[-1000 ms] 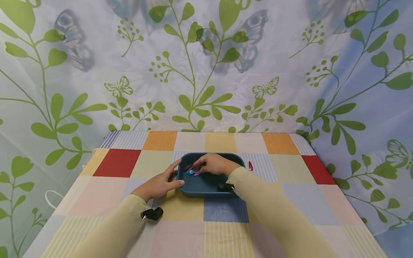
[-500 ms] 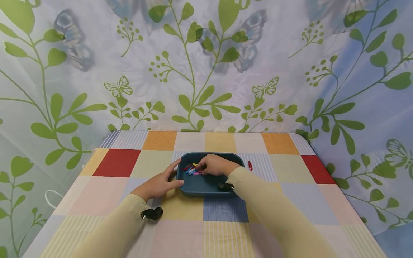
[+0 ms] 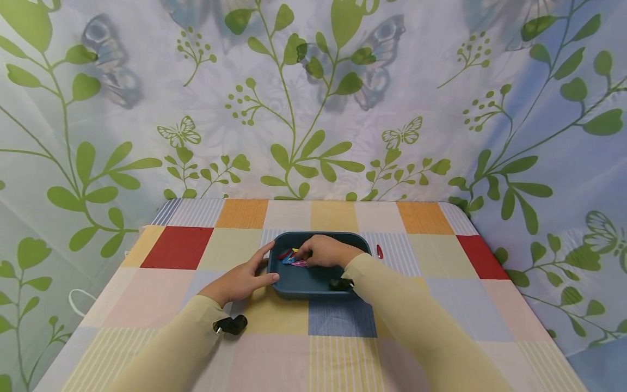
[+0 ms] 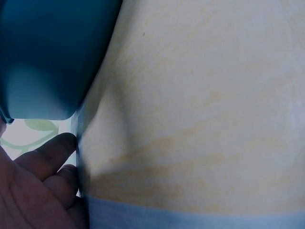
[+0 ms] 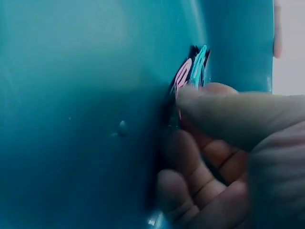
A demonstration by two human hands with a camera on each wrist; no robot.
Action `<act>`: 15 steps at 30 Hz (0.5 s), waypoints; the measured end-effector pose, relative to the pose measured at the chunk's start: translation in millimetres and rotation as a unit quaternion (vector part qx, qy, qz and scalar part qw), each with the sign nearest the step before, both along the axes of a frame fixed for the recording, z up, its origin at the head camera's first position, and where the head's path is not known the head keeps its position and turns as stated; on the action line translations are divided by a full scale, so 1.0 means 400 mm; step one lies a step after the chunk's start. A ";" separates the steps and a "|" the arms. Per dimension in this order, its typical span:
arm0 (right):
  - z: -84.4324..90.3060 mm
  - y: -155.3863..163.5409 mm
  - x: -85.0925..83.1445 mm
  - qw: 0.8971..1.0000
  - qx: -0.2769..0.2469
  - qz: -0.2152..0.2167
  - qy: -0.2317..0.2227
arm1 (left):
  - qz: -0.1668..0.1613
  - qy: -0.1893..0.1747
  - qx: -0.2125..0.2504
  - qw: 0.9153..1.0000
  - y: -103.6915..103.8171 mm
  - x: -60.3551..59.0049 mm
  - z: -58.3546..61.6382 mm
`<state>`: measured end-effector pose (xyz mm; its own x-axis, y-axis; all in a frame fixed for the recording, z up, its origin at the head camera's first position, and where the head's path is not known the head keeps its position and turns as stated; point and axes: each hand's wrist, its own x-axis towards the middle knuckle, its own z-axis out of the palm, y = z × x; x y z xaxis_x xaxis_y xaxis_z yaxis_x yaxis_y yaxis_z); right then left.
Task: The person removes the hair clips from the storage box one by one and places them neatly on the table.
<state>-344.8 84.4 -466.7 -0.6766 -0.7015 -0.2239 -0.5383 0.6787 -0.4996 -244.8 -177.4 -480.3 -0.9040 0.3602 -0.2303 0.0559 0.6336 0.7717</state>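
Observation:
Snap hair clips (image 3: pixel 290 261) in blue, pink, red and yellow lie bunched in the left part of a dark teal tray (image 3: pixel 313 294). My right hand (image 3: pixel 327 251) reaches down into the tray, its thumb and forefinger pinching at the bunch. In the right wrist view the thumb covers one end of a pink hair clip (image 5: pixel 183 72), and the other fingers are curled beneath. My left hand (image 3: pixel 243 279) rests at the tray's left side, forefinger along the rim and thumb at the near corner. Its fingers (image 4: pixel 52 155) look relaxed in the left wrist view.
A single red hair clip (image 3: pixel 379 251) lies on the patchwork tablecloth (image 3: pixel 416 321), just right of the tray. A leaf-patterned curtain (image 3: pixel 313 109) hangs behind the table. At the left edge a white cable loop (image 3: pixel 80 302) shows.
My right hand's fingers have shifted slightly within the tray, and more of the hair clips, including a yellow one, show beside them. The bunch has moved a little. My left hand stays put.

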 end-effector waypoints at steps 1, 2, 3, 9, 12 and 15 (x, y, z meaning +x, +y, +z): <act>-0.001 0.000 -0.001 1.000 -0.006 0.001 0.005 | 0.002 -0.001 0.000 1.000 0.000 0.000 0.000; -0.001 -0.001 -0.001 1.000 -0.012 0.002 0.011 | 0.002 -0.001 0.001 1.000 0.000 0.000 0.001; -0.001 -0.002 -0.001 1.000 -0.017 0.003 0.017 | 0.001 0.000 0.000 1.000 0.000 0.001 0.001; 0.009 -0.016 0.006 0.999 -0.004 0.019 0.028 | -0.001 0.002 0.000 1.000 -0.001 0.002 0.004; 0.012 -0.019 0.010 0.999 0.007 0.028 0.031 | -0.003 0.003 0.003 1.000 -0.002 0.002 0.004; 0.012 -0.018 0.012 0.999 0.015 0.035 0.039 | -0.004 0.004 0.007 1.000 -0.002 0.001 0.004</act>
